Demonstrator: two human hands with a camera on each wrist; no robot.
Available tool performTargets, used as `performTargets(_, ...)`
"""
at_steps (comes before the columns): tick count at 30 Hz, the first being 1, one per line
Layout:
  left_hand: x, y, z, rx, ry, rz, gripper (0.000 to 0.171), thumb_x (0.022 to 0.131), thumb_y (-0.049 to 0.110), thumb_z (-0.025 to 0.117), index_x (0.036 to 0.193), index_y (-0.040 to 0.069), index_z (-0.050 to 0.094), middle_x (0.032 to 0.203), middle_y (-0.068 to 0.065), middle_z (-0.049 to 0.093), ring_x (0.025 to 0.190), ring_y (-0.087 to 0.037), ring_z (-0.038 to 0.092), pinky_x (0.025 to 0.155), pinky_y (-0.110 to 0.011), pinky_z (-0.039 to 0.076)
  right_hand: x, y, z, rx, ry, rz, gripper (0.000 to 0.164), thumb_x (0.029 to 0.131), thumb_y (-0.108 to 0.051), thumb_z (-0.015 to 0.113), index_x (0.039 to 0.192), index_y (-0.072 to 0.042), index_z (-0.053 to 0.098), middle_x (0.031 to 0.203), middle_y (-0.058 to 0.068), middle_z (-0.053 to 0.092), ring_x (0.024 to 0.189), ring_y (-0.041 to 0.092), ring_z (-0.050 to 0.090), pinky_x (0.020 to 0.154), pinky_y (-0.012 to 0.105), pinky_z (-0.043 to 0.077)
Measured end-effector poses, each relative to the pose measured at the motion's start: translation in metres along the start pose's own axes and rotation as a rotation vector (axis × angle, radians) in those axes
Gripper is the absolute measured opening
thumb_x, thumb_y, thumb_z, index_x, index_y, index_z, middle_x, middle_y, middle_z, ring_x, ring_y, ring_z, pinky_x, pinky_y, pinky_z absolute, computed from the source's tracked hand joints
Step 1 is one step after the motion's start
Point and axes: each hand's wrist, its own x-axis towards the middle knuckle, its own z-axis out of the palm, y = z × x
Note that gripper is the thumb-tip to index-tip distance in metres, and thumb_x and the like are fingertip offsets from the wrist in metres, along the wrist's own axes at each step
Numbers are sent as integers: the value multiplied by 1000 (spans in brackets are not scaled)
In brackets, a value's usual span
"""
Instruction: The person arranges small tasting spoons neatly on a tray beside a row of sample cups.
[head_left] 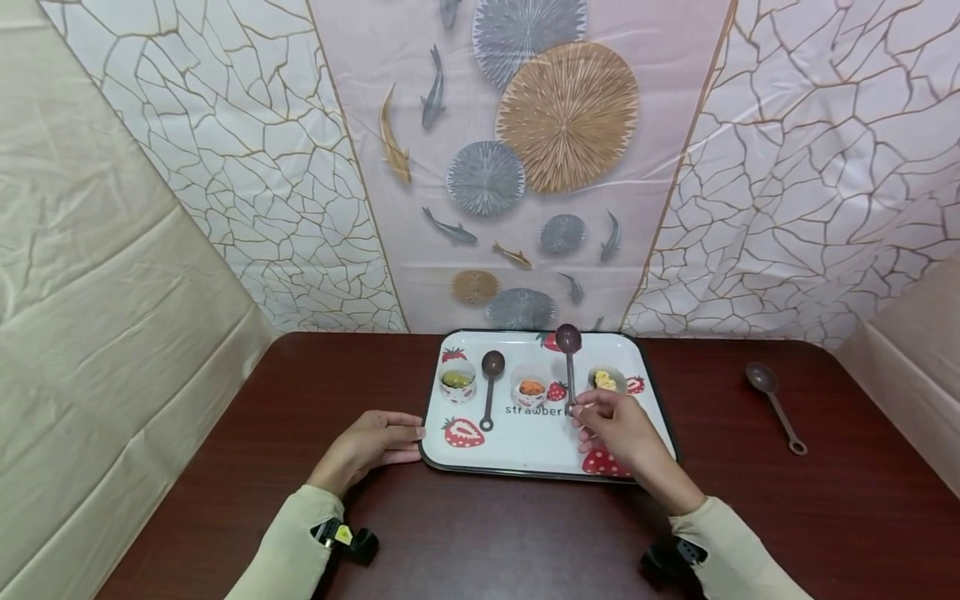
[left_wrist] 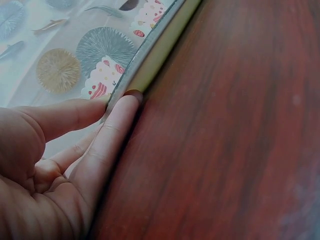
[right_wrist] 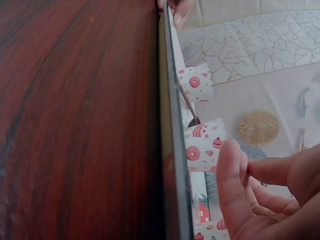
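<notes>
My left hand [head_left: 371, 444] grips the left edge of a white strawberry-print tray [head_left: 495, 454], thumb and fingers pinching its dark rim in the left wrist view. Over the tray's right half, my right hand [head_left: 618, 425] pinches the handle end of a brown spoon [head_left: 568, 340], whose bowl points to the back. In the right wrist view the fingers hide that handle. Another brown spoon [head_left: 492, 364] lies on the tray between a cup with green bits [head_left: 458, 397] and a cup with orange bits [head_left: 529, 402]. Just beyond the right fingers stands a cup with yellow bits [head_left: 618, 374].
A third brown spoon [head_left: 765, 379] lies on the dark red wooden table [head_left: 240, 500] at the right. Behind the table's back edge hangs a patterned curtain [head_left: 510, 275], with beige cloth [head_left: 112, 333] at the left side.
</notes>
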Motion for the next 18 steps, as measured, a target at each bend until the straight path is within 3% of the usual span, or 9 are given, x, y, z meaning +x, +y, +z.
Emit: performTargets(18,-1,0,1,7,8,-9,47,101,6,70,140,-15,55,110,-16,74,87,-18,77,84,-33,67,8,16,2,-31,-44,78,25,106,1,54,124,16,62,89,14,74,64,14,66,56,29,63)
